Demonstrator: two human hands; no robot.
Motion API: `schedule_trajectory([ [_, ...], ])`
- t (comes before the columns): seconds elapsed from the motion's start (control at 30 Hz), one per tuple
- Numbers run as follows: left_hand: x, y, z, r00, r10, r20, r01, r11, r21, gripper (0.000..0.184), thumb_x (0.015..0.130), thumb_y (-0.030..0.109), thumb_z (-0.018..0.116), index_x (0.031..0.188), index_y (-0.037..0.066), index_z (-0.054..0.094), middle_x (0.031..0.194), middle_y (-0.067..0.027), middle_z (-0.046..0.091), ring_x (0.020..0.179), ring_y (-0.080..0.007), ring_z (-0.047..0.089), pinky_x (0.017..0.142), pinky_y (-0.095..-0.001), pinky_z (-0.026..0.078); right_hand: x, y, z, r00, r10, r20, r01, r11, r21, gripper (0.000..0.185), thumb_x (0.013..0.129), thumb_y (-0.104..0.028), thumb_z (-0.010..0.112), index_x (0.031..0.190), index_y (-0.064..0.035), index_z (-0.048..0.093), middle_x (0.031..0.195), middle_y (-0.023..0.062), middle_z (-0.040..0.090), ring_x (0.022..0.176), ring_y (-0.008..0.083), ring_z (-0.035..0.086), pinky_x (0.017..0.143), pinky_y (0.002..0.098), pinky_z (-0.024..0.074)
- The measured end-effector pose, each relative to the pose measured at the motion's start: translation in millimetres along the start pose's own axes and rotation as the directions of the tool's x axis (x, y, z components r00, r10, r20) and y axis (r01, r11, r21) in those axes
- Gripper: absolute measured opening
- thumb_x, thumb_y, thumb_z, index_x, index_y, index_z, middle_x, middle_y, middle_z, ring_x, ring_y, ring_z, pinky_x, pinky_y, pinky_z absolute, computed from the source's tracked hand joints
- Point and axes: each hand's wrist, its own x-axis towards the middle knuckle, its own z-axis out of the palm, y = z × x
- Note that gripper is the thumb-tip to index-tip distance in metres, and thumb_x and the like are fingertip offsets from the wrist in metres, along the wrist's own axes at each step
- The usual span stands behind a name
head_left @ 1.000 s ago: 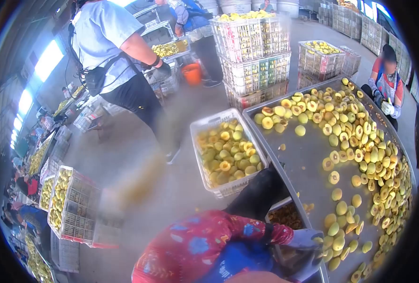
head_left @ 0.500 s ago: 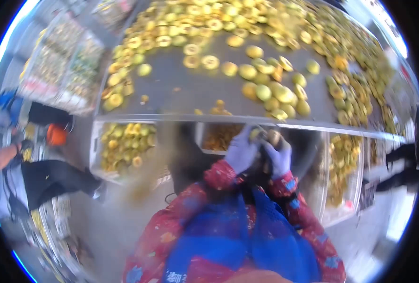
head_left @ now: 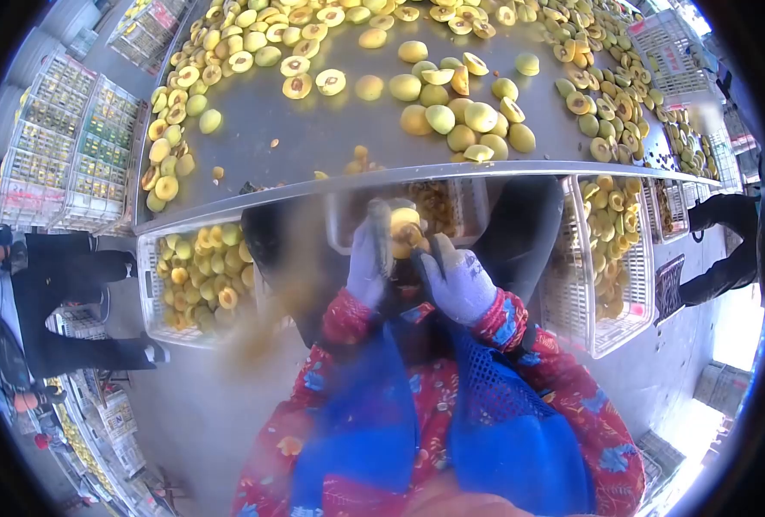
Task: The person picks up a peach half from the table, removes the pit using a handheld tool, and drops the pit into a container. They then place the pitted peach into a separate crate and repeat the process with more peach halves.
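In a pale glove with a dark palm, my left hand (head_left: 369, 257) is closed around a yellow peach half (head_left: 405, 221), above a crate at the table's front edge. The fruit's cut side shows a brown pit area. My right hand (head_left: 458, 277), gloved the same way, has its fingers bent against the lower right of that fruit. Whatever my right fingers may grip is hidden. Beyond both hands, several whole and halved peaches (head_left: 479, 117) lie in a cluster on the metal table (head_left: 288, 138).
Crates of peach halves stand under the table edge, one at left (head_left: 208, 334) and one at right (head_left: 619, 332). Between my knees a crate (head_left: 473, 207) holds brown bits. Stacked crates (head_left: 68, 142) rise at far left. Other people's legs (head_left: 64, 293) show at both sides.
My hands have moved left and drawn a little apart, and the peach half's cut face now shows. The view has shifted, so the table sits higher.
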Motion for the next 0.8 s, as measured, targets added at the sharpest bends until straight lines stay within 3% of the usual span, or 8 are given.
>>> schedule_trajectory([
  [0.1, 3.2, -17.8, -14.8, 0.966, 0.253, 0.059, -0.259, 0.917, 0.305, 0.039, 0.098, 0.037, 0.05, 0.114, 0.001, 0.054, 0.096, -0.009, 0.064, 0.086, -0.0182, 0.063, 0.076, -0.031, 0.051, -3.1, 4.5, 8.2, 0.989, -0.147, -0.034, 0.146, 0.989, -0.032, 0.019, 0.092, -0.017, 0.057, 0.097, -0.001, 0.049, 0.063, 0.0227, 0.058, 0.058, 0.0417, 0.059, 0.053, 0.0488, 0.0459],
  [0.17, 11.1, -38.8, -24.2, 0.792, 0.577, 0.2, -0.553, 0.539, 0.635, 0.035, 0.1, 0.033, 0.045, 0.108, 0.001, 0.057, 0.088, -0.0057, 0.062, 0.076, -0.0155, 0.06, 0.068, -0.0304, 0.05, -5.2, 9.8, 16.4, 0.939, -0.332, -0.088, 0.326, 0.942, -0.077, 0.018, 0.093, -0.018, 0.056, 0.094, -0.0015, 0.05, 0.059, 0.0193, 0.056, 0.052, 0.0384, 0.057, 0.051, 0.0457, 0.0456],
  [0.2, 7.9, -37.9, -21.2, 0.874, 0.484, 0.047, -0.432, 0.729, 0.531, 0.032, 0.1, 0.03, 0.046, 0.107, 0.001, 0.057, 0.088, -0.0062, 0.062, 0.076, -0.0158, 0.06, 0.069, -0.0307, 0.05, -2.4, 11.2, 18.6, 0.892, -0.436, -0.117, 0.425, 0.899, -0.108, 0.017, 0.093, -0.019, 0.055, 0.092, -0.0018, 0.051, 0.057, 0.0165, 0.055, 0.049, 0.0354, 0.055, 0.049, 0.043, 0.0451],
  [0.3, 2.7, -43.8, -5.9, 0.95, 0.224, -0.217, -0.207, 0.973, 0.101, 0.026, 0.099, 0.023, 0.045, 0.1, 0.002, 0.061, 0.09, -0.0091, 0.064, 0.08, -0.0162, 0.061, 0.074, -0.0317, 0.05, -5.7, 1.1, 9.9, 0.989, 0.045, 0.138, -0.111, 0.849, 0.516, 0.022, 0.097, -0.023, 0.05, 0.087, -0.0037, 0.053, 0.056, 0.0078, 0.051, 0.042, 0.0232, 0.05, 0.045, 0.0337, 0.0422],
  [0.37, -0.3, -34.9, -5.4, 0.853, 0.521, -0.029, -0.457, 0.773, 0.44, 0.024, 0.099, 0.023, 0.047, 0.101, 0.005, 0.062, 0.093, -0.0101, 0.066, 0.087, -0.0186, 0.064, 0.078, -0.0321, 0.051, -8.8, 6.0, -7.8, 0.729, 0.087, 0.679, -0.681, 0.196, 0.706, 0.033, 0.1, -0.033, 0.044, 0.083, -0.0075, 0.055, 0.058, 0.0023, 0.05, 0.042, 0.0117, 0.047, 0.041, 0.0249, 0.0376],
  [0.43, -4.0, -29.8, -5.3, 0.904, 0.428, 0.005, -0.397, 0.833, 0.386, 0.025, 0.096, 0.017, 0.043, 0.104, 0.003, 0.063, 0.101, -0.01, 0.066, 0.087, -0.0174, 0.064, 0.078, -0.0298, 0.051, -11.3, -0.3, -9.0, 0.645, 0.021, 0.764, -0.748, -0.189, 0.637, 0.041, 0.099, -0.046, 0.039, 0.082, -0.0112, 0.052, 0.053, 0.0013, 0.045, 0.037, 0.0128, 0.04, 0.036, 0.0264, 0.0315],
  [0.47, -0.7, -29.1, -11.3, 0.798, 0.587, 0.139, -0.58, 0.684, 0.442, 0.024, 0.095, 0.014, 0.044, 0.106, 0.003, 0.062, 0.1, -0.0122, 0.066, 0.09, -0.0204, 0.065, 0.081, -0.0316, 0.051, -10.3, 10.1, -8.7, 0.623, -0.113, 0.774, -0.777, -0.207, 0.595, 0.044, 0.099, -0.049, 0.037, 0.083, -0.0115, 0.053, 0.053, 0.0003, 0.044, 0.037, 0.0133, 0.039, 0.036, 0.0263, 0.0302],
  [0.8, 14.0, -58.2, -3.8, 0.904, 0.42, 0.076, -0.425, 0.904, 0.051, 0.022, 0.094, 0.01, 0.055, 0.113, -0.001, 0.057, 0.103, -0.0084, 0.063, 0.092, -0.0137, 0.059, 0.081, -0.0303, 0.049, -7.8, 32.4, 2.7, 0.652, -0.387, 0.652, -0.756, -0.396, 0.521, 0.056, 0.1, -0.053, 0.027, 0.103, -0.0056, 0.057, 0.056, -0.0023, 0.048, 0.036, 0.0106, 0.039, 0.036, 0.0248, 0.034],
])
